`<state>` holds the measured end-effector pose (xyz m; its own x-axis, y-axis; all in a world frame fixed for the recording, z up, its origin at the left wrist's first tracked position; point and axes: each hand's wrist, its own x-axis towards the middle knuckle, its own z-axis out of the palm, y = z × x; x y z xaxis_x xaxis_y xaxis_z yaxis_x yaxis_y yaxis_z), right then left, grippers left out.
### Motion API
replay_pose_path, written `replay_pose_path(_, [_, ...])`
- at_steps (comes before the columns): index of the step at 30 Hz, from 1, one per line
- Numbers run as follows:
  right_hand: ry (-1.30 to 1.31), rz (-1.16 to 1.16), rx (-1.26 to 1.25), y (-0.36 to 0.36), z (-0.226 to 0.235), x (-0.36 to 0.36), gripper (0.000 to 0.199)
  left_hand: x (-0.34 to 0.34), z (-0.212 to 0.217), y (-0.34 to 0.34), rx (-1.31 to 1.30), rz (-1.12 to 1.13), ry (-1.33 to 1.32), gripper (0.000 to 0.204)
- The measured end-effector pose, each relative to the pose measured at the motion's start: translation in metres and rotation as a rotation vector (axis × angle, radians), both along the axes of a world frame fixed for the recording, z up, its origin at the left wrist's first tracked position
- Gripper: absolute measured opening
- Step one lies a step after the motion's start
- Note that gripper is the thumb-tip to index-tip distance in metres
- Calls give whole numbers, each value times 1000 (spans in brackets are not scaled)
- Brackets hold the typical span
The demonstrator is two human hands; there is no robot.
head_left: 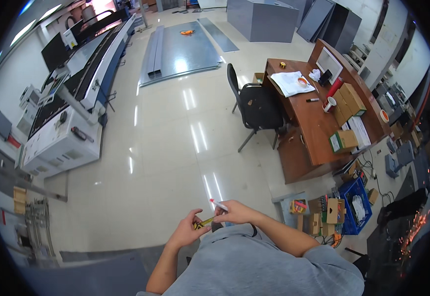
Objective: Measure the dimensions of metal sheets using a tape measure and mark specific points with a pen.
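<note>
Close to my body, my left hand (187, 231) is closed around a small yellow tape measure (196, 226). A short length of its yellow blade (206, 222) runs across to the fingers of my right hand (238, 212). Those fingers pinch a white marker (218, 203) with a red tip, which points up and to the left. They also meet the blade's end, though the exact grip on it is too small to make out. Both hands are in front of my grey shirt, above the tiled floor.
A brown desk (309, 132) and black chair (262, 106) stand right. Metal sheets (195, 59) lie ahead; a long white machine (79, 148) stands left. Near my right are small cardboard boxes (334, 211) and a blue crate (368, 217). Orange sparks (414, 232) fly far right.
</note>
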<state>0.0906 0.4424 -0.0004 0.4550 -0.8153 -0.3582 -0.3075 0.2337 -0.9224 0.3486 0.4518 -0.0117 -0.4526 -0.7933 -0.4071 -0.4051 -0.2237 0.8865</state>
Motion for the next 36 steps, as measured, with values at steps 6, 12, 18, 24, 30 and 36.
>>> replay_pose_path(6, [-145, -286, -49, -169, 11, -46, 15, -47, 30, -215, -91, -235, -85, 67])
replay_pose_path(12, [-132, -303, -29, -363, 14, -72, 14, -75, 28, -402, -29, -202, -57, 66])
replay_pose_path(18, [-65, -256, -87, -525, 33, -78, 15, -65, 16, -534, 26, -112, -35, 64])
replay_pose_path(24, [26, -294, -192, -663, 52, -98, 14, -74, 8, -678, -24, -165, -16, 58])
replay_pose_path(30, [-165, -800, -56, -778, 43, -164, 10, -90, -3, -842, -89, -314, 23, 51])
replay_pose_path(36, [-214, -1342, -219, -852, 97, -245, 11, -142, 17, -987, 60, -492, -32, 48])
